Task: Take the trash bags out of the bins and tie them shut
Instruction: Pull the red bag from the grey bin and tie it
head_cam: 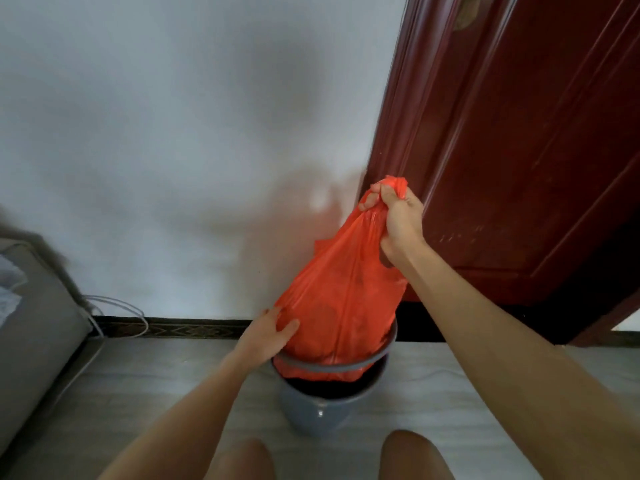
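Observation:
A full orange-red trash bag hangs half out of a small grey bin on the floor. My right hand grips the bag's gathered top, held high beside the door. A grey ring circles the bag's lower part, tilted above the bin's mouth. My left hand rests against the bag's lower left side at that ring, fingers spread on the plastic. The bag's bottom is still inside the bin.
A white wall stands straight ahead with a dark skirting strip. A dark red door is at the right. A grey sofa edge and white cables lie at the left. My knees show at the bottom.

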Tool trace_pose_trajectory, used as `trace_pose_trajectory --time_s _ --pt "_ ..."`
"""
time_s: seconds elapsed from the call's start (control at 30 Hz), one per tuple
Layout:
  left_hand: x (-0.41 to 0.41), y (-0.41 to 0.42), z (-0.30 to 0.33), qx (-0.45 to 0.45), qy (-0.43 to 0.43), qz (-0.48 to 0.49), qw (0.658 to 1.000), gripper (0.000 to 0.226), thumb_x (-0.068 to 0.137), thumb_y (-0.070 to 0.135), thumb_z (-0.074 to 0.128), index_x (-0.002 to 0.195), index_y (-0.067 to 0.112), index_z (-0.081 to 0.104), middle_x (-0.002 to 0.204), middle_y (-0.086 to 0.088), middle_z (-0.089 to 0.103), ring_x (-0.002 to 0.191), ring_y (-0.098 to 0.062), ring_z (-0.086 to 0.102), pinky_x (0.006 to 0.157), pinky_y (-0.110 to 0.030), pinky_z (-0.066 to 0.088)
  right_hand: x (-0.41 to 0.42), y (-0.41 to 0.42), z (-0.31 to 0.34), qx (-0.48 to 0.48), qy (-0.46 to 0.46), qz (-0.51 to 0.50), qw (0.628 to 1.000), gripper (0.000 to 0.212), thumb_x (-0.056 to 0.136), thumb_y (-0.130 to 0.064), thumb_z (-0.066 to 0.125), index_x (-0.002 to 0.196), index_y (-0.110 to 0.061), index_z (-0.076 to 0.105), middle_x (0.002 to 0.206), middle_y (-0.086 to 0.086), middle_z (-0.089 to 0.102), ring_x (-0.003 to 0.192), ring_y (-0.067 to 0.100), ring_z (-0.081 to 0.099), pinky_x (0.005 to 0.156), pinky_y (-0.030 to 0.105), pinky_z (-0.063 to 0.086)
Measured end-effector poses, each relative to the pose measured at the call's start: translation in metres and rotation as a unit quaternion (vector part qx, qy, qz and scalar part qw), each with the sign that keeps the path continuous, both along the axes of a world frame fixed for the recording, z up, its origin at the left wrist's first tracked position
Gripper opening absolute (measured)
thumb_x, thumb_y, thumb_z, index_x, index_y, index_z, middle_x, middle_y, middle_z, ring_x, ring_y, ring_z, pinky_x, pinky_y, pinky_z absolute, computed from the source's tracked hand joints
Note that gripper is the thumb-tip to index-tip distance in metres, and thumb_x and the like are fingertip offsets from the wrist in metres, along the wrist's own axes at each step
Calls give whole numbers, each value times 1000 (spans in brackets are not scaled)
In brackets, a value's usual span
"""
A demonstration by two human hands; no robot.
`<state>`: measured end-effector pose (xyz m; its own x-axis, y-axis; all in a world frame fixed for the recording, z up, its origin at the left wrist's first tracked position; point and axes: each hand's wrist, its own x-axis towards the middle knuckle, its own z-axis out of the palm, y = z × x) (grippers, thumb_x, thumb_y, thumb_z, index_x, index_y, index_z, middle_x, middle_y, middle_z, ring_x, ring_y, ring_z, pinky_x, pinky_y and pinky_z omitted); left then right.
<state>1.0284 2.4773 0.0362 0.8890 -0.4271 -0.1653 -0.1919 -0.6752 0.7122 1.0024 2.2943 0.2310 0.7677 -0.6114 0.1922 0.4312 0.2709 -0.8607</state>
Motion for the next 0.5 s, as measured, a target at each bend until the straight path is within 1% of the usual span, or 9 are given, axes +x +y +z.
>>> trace_pose_trajectory --time_s 0.03,0.1,0.17,0.2,0.27,0.3,0.33,0.43,0.5 --pt "-7 -2 -2 7 13 -17 1000 79 83 48 57 144 11 25 144 -15 37 133 -28 39 112 -33 31 1 1 1 9 -4 2 1000 26 93 4 36 73 -5 50 38 -3 52 38 10 50 47 20 47" --pt "-20 -5 -9 31 38 -48 998 110 72 58 64 148 11 1 156 -13 12 143 -26 20 117 -37 22 5 2 8 29 -15 0 999 21 93 5 37 78 -3 49 49 5 52 40 12 49 45 17 47" --pt "-28 -5 -22 45 50 -41 997 124 66 61 68 146 10 -12 158 -10 -7 146 -25 8 118 -43 19 7 4 14 44 -27 -4 999 20 92 5 37 79 -3 49 60 10 47 44 14 47 46 19 47" --pt "-29 -6 -27 50 52 -34 997 128 65 62 68 145 9 -15 157 -9 -12 146 -25 5 118 -46 18 8 4 15 55 -35 -5 998 22 92 5 37 76 -4 48 59 9 47 43 13 47 47 22 47" --pt "-29 -8 -31 69 65 -27 995 133 63 62 70 144 8 -20 157 -9 -17 146 -26 -4 118 -50 13 8 1 13 80 -39 -16 996 27 92 6 38 70 -5 48 46 2 50 36 10 48 50 28 44" --pt "-28 -8 -33 82 74 -23 994 135 62 62 71 143 8 -22 156 -8 -18 146 -26 -8 118 -51 11 7 -1 11 88 -34 -23 995 28 92 5 38 68 -6 49 41 -1 50 35 9 48 51 28 44" --pt "-28 -8 -37 95 86 -22 992 137 61 61 72 142 8 -24 156 -8 -19 146 -27 -10 118 -52 10 5 -3 8 99 -28 -29 994 27 92 4 39 69 -5 49 40 -1 50 36 11 49 50 27 44" --pt "-31 -7 -50 99 107 -10 989 141 59 53 77 140 12 -30 156 -7 -19 145 -29 -12 117 -54 12 2 -10 -2 136 -15 -40 990 22 92 4 40 72 -3 50 51 8 47 46 19 47 47 22 48" --pt "-36 -6 -56 89 103 0 991 142 58 48 80 139 17 -32 157 -3 -15 145 -30 -9 115 -56 16 1 -15 -7 130 -1 -41 991 27 92 3 40 68 -4 50 42 5 51 42 17 50 52 27 49"
